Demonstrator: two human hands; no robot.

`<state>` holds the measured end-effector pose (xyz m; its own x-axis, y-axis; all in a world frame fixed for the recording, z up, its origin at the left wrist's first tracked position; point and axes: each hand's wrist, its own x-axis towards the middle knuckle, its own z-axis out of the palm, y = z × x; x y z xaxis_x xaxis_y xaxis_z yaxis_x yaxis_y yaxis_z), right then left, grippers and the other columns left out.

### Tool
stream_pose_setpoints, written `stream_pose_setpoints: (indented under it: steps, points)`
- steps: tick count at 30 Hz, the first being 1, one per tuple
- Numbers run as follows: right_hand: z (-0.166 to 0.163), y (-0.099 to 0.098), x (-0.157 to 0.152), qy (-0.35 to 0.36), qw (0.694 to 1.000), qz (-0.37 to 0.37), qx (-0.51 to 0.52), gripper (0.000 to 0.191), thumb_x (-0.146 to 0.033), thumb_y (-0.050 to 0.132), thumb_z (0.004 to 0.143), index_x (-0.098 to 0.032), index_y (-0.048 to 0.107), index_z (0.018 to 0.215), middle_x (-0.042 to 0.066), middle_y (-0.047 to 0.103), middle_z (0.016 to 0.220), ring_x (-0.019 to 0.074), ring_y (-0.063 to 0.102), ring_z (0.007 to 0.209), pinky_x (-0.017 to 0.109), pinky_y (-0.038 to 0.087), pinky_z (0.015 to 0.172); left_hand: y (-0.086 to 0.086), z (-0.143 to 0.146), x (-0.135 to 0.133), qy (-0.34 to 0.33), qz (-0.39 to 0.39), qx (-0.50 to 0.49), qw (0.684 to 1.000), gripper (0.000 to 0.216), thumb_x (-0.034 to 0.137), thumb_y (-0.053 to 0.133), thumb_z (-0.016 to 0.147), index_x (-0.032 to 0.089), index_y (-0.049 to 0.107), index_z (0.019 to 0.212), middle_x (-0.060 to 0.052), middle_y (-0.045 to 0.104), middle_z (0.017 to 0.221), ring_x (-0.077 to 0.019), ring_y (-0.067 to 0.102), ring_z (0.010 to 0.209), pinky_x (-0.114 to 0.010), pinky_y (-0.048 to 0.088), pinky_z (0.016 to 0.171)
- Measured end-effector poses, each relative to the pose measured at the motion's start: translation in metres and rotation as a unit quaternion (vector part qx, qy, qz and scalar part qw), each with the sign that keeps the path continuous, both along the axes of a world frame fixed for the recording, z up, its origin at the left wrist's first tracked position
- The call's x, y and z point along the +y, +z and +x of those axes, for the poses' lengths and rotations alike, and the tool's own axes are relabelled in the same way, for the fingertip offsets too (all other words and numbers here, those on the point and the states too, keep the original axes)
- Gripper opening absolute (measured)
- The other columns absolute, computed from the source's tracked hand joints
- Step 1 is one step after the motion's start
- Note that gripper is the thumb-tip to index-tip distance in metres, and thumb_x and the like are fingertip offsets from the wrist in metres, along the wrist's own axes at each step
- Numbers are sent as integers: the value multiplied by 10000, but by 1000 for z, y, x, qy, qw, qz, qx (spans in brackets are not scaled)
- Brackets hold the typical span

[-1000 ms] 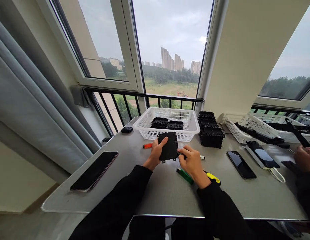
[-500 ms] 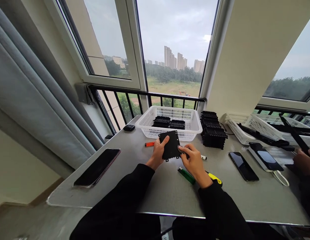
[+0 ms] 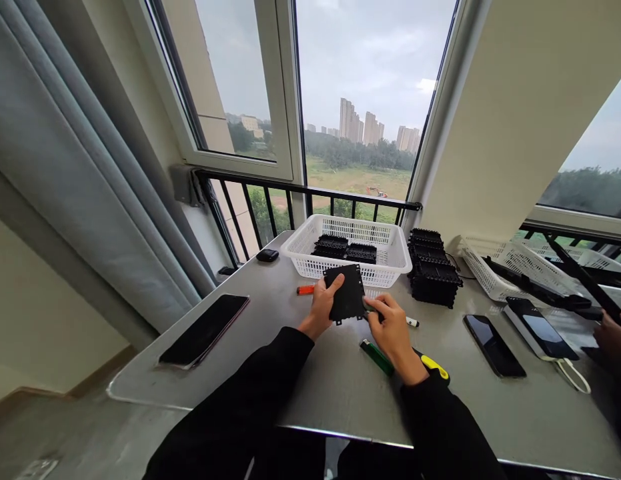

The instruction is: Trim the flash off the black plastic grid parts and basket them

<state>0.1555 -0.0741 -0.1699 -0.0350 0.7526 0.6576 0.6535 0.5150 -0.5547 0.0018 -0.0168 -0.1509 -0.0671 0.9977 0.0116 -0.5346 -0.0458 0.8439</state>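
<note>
My left hand (image 3: 321, 305) grips a black plastic panel (image 3: 347, 293) with toothed edges and small tabs, thumb across its face, holding it tilted above the table. At the panel's right edge is my right hand (image 3: 390, 327), its fingers closed in a pinch around something dark, mostly hidden by the fingers. Under the right wrist lies a green, slim object (image 3: 377, 357) with a dark end. A yellow and black handle (image 3: 433, 367) shows beside the right forearm. Behind the panel, an orange object (image 3: 305, 290) and a white pen-like object (image 3: 413, 322) rest on the table.
A white basket (image 3: 295, 263) holds several black panels (image 3: 361, 253); a stack of similar panels (image 3: 434, 270) stands right of it. A tablet-like device (image 3: 205, 330) lies left, a phone (image 3: 494, 345) and power bank (image 3: 540, 327) right. Another person's hand (image 3: 610, 337) holds a dark strip.
The camera view has shifted slightly, so everything sits a little further right. Both hands stay on the panel, with the right fingers slightly lower along its edge.
</note>
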Motion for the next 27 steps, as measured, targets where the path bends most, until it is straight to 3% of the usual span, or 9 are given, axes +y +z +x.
stream_pose_setpoints:
  steps: [3, 9, 14, 18, 21, 27]
  points:
    - [3, 1, -1, -34, 999, 5, 16, 298, -83, 476, 783, -198, 748, 826, 31, 629, 795, 157, 604, 726, 275, 480, 705, 0, 2, -3, -5, 20, 42, 999, 437, 396, 797, 690, 160, 593, 995, -67, 722, 934, -213, 701, 772, -368, 601, 708]
    - [3, 18, -3, -90, 989, 89, 74, 369, -214, 463, 938, -232, 635, 1264, 74, 579, 1064, 186, 594, 986, 337, 509, 876, -1, 6, -8, -25, 95, 155, 983, 460, 442, 774, 694, 157, 623, 1022, -82, 709, 1015, -237, 672, 911, -386, 546, 843]
    - [2, 18, 1, -69, 990, 103, 59, 403, -179, 443, 955, -255, 608, 1315, 75, 546, 1068, 181, 575, 1001, 336, 512, 890, -6, 8, -6, -47, 152, 222, 962, 400, 543, 585, 844, 164, 635, 961, -71, 697, 987, -226, 631, 956, -346, 489, 878]
    - [2, 14, 2, -33, 995, 87, 21, 444, -134, 433, 929, -255, 612, 1316, 86, 553, 1074, 196, 573, 1007, 365, 513, 908, -9, 8, -5, -31, 175, 277, 944, 371, 546, 559, 859, 184, 631, 899, -50, 681, 918, -214, 610, 908, -333, 467, 860]
    - [1, 14, 0, -12, 997, 79, -13, 456, -110, 447, 897, -247, 637, 1288, 99, 569, 1084, 215, 573, 1023, 385, 517, 907, -7, 9, -5, -20, 164, 270, 949, 386, 574, 559, 846, 193, 621, 853, -34, 665, 861, -200, 598, 835, -321, 474, 801]
    - [-6, 11, -5, 63, 991, 65, -95, 395, -92, 505, 842, -246, 722, 1134, 84, 611, 1033, 204, 589, 953, 352, 524, 846, -2, 3, 2, 50, 96, 131, 985, 502, 669, 603, 766, 173, 595, 845, -17, 624, 786, -175, 593, 748, -296, 485, 713]
